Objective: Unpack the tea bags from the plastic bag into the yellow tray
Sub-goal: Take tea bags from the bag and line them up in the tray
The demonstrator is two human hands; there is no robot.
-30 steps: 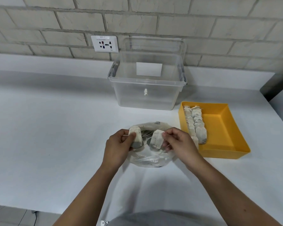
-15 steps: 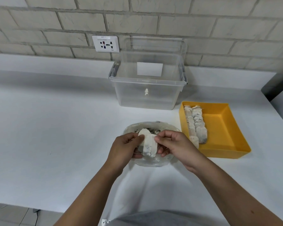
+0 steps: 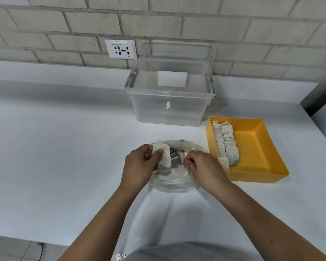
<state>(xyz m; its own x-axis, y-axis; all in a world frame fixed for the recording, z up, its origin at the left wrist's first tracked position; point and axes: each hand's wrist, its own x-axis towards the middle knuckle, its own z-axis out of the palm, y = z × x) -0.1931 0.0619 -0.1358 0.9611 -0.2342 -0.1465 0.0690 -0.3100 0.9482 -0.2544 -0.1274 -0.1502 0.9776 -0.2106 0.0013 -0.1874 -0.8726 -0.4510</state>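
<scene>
A clear plastic bag [image 3: 172,182] with several tea bags inside lies on the white counter in front of me. My left hand [image 3: 139,166] holds white tea bags [image 3: 165,156] upright at the bag's left rim, thumb pressed on them. My right hand [image 3: 203,169] reaches into the bag's mouth with curled fingers; what it pinches is hidden. The yellow tray [image 3: 256,147] sits just right of the bag. Along the tray's left wall lie two rows of several tea bags [image 3: 226,146].
A clear plastic storage bin [image 3: 170,110] stands behind the bag against the brick wall, a wall socket [image 3: 120,49] to its left. The white counter [image 3: 55,157] stretches wide to the left. Its front edge runs near my body.
The two tea bags I held apart came together. My left hand now holds them at the bag's left rim, and my right hand has let go and dipped into the bag.
</scene>
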